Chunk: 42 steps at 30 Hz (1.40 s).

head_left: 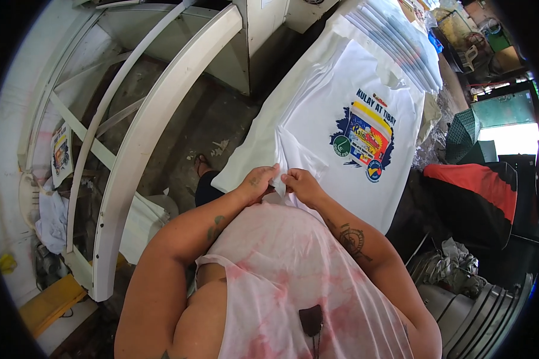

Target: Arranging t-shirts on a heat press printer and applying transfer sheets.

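Observation:
A pile of white T-shirts [335, 78] lies spread in front of me, the top one bearing a colourful print [368, 140] of blue, yellow and red. At the near edge of the pile, part of a white T-shirt [296, 157] is bunched up close to my body. My left hand [259, 183] pinches this cloth between thumb and fingers. Just beside it, my right hand [306, 187] also has its fingers closed on the same cloth. A small flap of fabric hangs between the two hands.
Folded shirts in clear plastic [395, 42] are stacked beyond the pile. A large white curved frame [161, 119] stands on my left. At right are a red-and-black umbrella [479, 185], a dark green umbrella [463, 134] and metal rims [491, 317]. A foot [202, 164] shows below the table.

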Available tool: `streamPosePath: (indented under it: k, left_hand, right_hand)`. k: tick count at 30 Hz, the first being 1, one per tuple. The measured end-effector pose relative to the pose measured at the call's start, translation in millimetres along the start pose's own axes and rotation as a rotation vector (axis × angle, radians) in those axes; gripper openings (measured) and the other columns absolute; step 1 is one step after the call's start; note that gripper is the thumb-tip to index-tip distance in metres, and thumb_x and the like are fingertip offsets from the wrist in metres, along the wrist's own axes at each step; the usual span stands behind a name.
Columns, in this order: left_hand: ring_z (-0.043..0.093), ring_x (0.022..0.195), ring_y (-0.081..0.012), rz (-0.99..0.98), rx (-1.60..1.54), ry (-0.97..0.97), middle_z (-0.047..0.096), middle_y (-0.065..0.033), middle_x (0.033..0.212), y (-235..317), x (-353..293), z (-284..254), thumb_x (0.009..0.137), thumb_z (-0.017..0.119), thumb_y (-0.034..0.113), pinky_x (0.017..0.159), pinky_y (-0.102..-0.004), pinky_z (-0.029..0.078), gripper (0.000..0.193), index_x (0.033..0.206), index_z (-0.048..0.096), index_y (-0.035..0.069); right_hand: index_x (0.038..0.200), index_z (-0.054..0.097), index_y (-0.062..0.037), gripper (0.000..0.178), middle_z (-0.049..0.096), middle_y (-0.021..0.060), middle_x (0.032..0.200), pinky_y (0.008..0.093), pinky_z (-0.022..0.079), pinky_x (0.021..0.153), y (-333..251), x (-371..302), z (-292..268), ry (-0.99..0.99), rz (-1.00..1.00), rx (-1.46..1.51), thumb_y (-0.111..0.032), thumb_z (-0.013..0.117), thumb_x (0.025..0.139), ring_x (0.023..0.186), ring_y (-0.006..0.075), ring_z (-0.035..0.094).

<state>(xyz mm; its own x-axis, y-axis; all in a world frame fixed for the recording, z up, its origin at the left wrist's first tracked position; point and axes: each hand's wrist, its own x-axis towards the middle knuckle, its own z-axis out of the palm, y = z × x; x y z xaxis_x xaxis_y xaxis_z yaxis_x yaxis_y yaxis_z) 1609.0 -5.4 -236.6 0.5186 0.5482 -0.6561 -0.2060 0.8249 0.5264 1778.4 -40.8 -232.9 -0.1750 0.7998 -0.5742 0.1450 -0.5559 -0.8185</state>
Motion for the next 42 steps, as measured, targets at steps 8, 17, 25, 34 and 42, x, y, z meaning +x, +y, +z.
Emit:
streamPosePath:
  k: [8,17,25,34,42]
  left_hand:
    - [0.049,0.06,-0.0101,0.003,0.485,0.019,0.053,-0.0024,0.073,-5,8,-9,0.087,0.06,0.022,0.056,-0.0245,0.043,0.021,0.089,0.054,0.002]
    - [0.049,0.062,-0.0097,-0.025,0.154,-0.002,0.052,-0.0013,0.076,-14,6,-12,0.088,0.059,0.02,0.057,-0.0247,0.044,0.017,0.091,0.054,0.004]
    - [0.052,0.069,-0.0105,-0.065,0.17,-0.02,0.054,-0.0009,0.078,-13,10,-15,0.088,0.059,0.021,0.062,-0.0259,0.046,0.014,0.089,0.054,0.007]
    - [0.053,0.075,-0.0118,0.0,0.152,0.09,0.056,-0.0006,0.084,-23,0,-17,0.087,0.06,0.02,0.066,-0.0271,0.046,0.012,0.091,0.056,0.009]
    - [0.056,0.083,-0.021,0.099,0.489,0.364,0.057,-0.0085,0.092,-39,-5,-57,0.08,0.063,0.02,0.073,-0.0318,0.047,0.029,0.102,0.055,0.002]
  right_hand:
    - [0.086,0.057,0.001,0.022,0.057,0.0033,0.075,0.0248,0.043,0.065,10,-4,-6,-0.072,0.065,0.276,-0.018,0.048,0.093,0.067,0.0107,0.053]
    - [0.087,0.057,-0.0006,0.024,0.057,0.0052,0.074,0.0274,0.043,0.062,31,-11,-30,0.785,-0.04,-0.143,-0.023,0.062,0.082,0.067,0.0144,0.054]
    - [0.085,0.057,-0.0028,0.022,0.054,0.0006,0.073,0.024,0.042,0.062,7,-3,7,-0.076,0.019,0.141,-0.025,0.059,0.088,0.064,0.0098,0.049]
    - [0.087,0.056,-0.0009,0.019,0.053,0.0026,0.071,0.0264,0.044,0.064,26,-15,0,-0.052,0.005,0.366,-0.02,0.052,0.09,0.067,0.0128,0.052]
    - [0.075,0.056,-0.0029,0.015,0.051,0.002,0.066,0.0252,0.041,0.058,26,-13,-58,0.229,-0.044,0.265,-0.015,0.052,0.082,0.06,0.0116,0.047]
